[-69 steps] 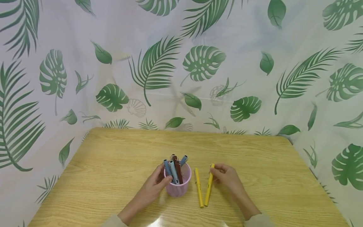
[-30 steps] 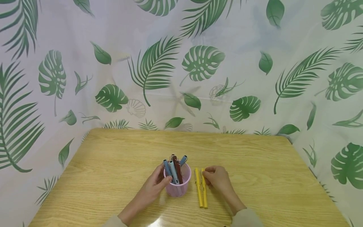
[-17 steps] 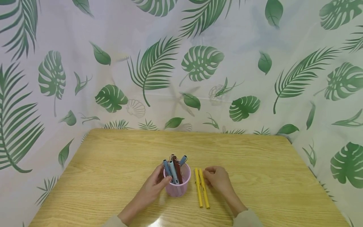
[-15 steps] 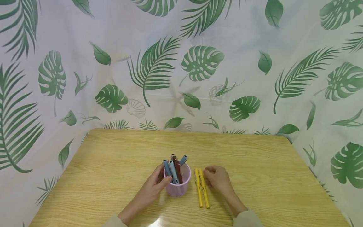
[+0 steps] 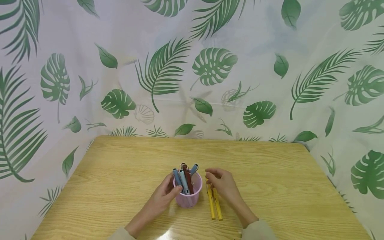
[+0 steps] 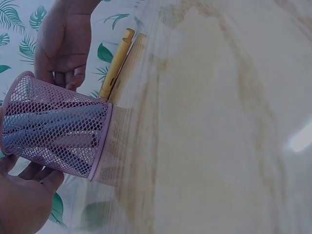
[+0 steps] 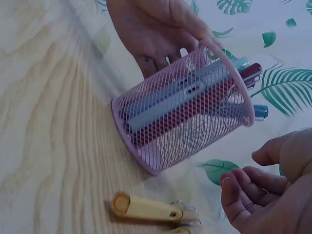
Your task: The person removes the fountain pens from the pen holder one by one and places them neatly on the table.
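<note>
1. Grips pink mesh pen cup (image 5: 187, 202) in left hand (image 5: 161, 195), well in from far edge of tabletop (image 5: 126, 166).
2. Leaning inside cup: blue pens (image 5: 177, 178), dark red pens (image 5: 190, 184).
3. Side by side, just right of cup: two yellow pens (image 5: 211, 208).
4. Holds right hand (image 5: 223, 184) above their far ends, thumb apart from loosely bent fingers.

Premises: a screened-off desk area; the wider room type cannot be established. Evidence: a wood-grain table (image 5: 132, 170), enclosed at the back and both sides by creased leaf-print sheeting (image 5: 249, 43). A cup (image 5: 187, 201) of pens (image 5: 182, 181) is consistent with desk use.
</note>
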`<state>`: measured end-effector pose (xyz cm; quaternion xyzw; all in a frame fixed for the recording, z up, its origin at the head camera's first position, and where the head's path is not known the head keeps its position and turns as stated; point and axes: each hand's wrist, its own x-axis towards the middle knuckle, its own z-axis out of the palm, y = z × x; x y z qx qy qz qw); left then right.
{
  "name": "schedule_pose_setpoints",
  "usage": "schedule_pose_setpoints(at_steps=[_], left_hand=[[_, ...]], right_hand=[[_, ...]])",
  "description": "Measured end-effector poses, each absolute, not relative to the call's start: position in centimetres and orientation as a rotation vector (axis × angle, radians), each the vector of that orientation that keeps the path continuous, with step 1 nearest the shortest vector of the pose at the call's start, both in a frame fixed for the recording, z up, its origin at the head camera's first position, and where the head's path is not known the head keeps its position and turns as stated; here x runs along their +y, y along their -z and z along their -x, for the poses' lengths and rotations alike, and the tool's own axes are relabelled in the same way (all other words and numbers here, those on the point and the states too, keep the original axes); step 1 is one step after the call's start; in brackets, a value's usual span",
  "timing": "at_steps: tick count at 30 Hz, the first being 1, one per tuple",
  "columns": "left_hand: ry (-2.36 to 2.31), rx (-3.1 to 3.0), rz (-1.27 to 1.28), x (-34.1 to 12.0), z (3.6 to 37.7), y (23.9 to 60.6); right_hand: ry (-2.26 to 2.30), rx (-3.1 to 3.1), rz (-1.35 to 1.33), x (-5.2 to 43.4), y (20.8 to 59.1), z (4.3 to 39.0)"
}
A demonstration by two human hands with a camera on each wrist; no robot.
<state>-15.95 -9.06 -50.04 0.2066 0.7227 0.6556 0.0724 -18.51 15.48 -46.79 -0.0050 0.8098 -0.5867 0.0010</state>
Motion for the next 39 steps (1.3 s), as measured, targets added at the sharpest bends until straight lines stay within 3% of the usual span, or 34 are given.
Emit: schedule_pose_setpoints(at_steps=[17, 39], left_hand=[[-1.970, 2.150, -0.617, -9.2, 15.9, 49.9], [-1.980, 2.142, -0.610, -9.2, 15.9, 50.0]], right_hand=[[1.898, 2.500, 0.205, 13.1, 45.2, 18.3], [1.870, 2.575, 0.162, 12.0, 46.0, 18.6]])
